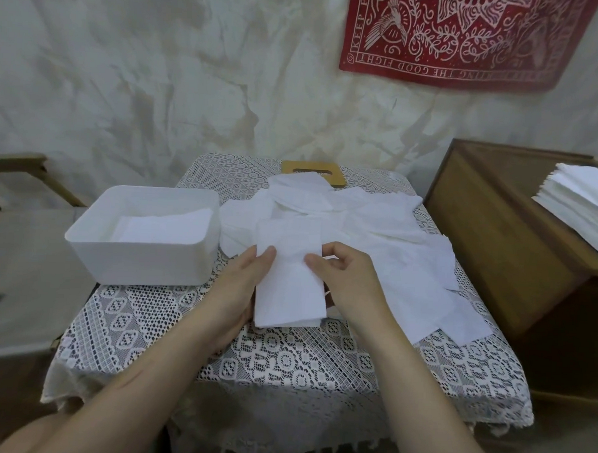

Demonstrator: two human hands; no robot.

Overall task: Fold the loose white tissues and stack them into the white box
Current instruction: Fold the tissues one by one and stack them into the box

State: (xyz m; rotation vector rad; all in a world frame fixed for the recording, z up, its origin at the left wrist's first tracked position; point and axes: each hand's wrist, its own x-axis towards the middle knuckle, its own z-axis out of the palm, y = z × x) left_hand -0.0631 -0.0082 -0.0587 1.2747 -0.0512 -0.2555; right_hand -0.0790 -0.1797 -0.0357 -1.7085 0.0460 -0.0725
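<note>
— Where is the folded tissue (288, 287)?
— Just right of the white box (141, 264), over the tabletop (284, 362). It is a long, narrow strip, and its long axis runs from the person toward the wall, roughly in line with the box's right side. It is white and faintly embossed, with layered edges at the near end.
— And the hands?
— The left hand (243, 289) holds the strip's left edge, thumb on top. The right hand (346, 283) pinches the right edge with curled fingers.
— What lies around it?
— Loose tissues (392, 244) overlap in a pile right of the box, behind and beside the strip. Flat tissues (164, 227) lie inside the box. A slotted wooden board (334, 176) sits past the box's far right corner, partly under the pile.
</note>
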